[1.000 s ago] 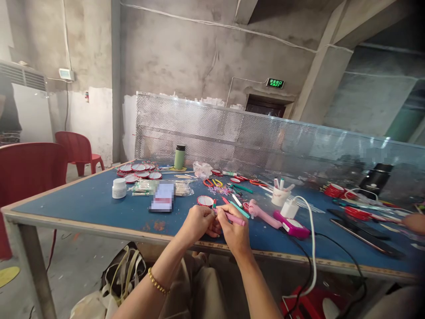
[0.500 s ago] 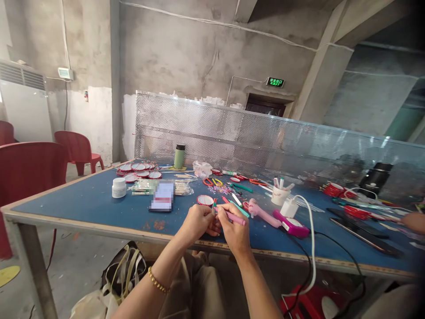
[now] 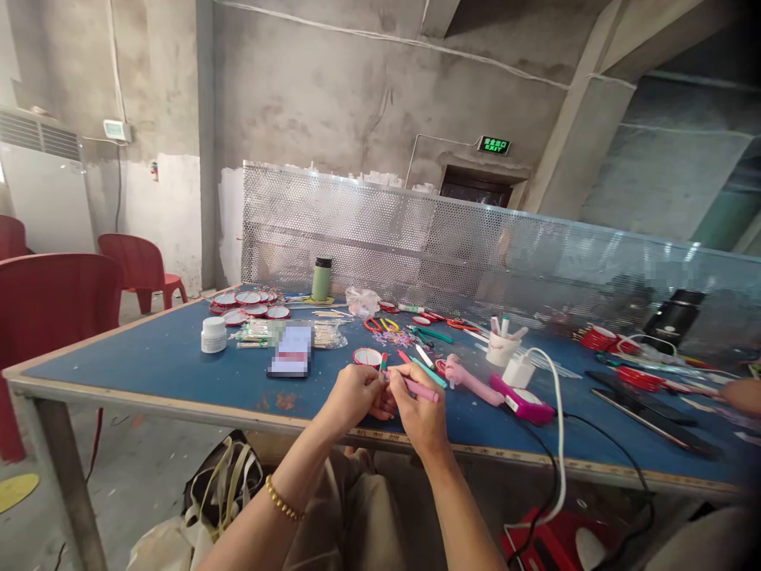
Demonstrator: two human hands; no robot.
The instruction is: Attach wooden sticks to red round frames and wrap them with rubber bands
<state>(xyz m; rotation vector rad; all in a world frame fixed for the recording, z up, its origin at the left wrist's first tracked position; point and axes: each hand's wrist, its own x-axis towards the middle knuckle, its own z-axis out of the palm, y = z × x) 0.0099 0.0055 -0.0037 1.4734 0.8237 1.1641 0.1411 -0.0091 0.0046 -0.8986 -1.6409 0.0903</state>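
My left hand (image 3: 355,393) is closed, pinching a small red, green and white piece (image 3: 384,362) upright between its fingertips. Against it, my right hand (image 3: 421,412) grips a pink marker (image 3: 423,389) like a pen, its tip meeting the piece at my left fingers. Exactly where the tip touches is hidden. Just beyond my hands lies a round white disc with a red rim (image 3: 367,357). To the right of it are a teal marker (image 3: 433,375) and a white marker (image 3: 424,358).
A phone (image 3: 291,351), a white jar (image 3: 212,335) and red-rimmed discs (image 3: 250,298) lie to the left. Rightward are a pink glue gun (image 3: 472,381), a pen cup (image 3: 500,347), a magenta box (image 3: 528,402) and cables. Another person's hand (image 3: 742,394) shows at the right edge.
Both hands stay nearly in place with the same grips. The pink marker shifts very slightly; the table things have not moved.
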